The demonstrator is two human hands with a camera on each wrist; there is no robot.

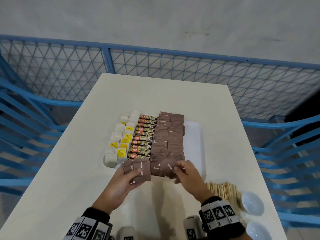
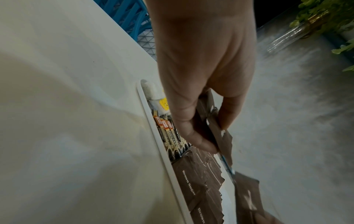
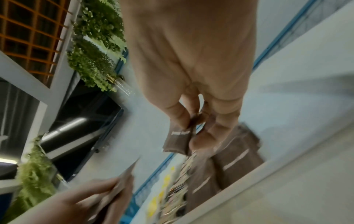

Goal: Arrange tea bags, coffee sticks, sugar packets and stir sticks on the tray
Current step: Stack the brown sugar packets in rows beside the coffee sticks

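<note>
A white tray (image 1: 194,135) on the table holds white tea bags (image 1: 121,137) at its left, a column of coffee sticks (image 1: 144,135) in the middle and rows of brown sugar packets (image 1: 168,135) to their right. My left hand (image 1: 128,177) grips a small stack of brown sugar packets (image 1: 140,170) just in front of the tray's near edge. My right hand (image 1: 183,170) pinches a brown sugar packet (image 1: 168,168) over the near end of the brown rows. The wrist views show the left hand's stack (image 2: 220,136) and the right hand's packet (image 3: 178,141).
Wooden stir sticks (image 1: 223,189) lie in a bundle on the table at the right, near two white bowls (image 1: 252,203). The tray's right part is bare. A blue mesh fence (image 1: 155,66) rings the table.
</note>
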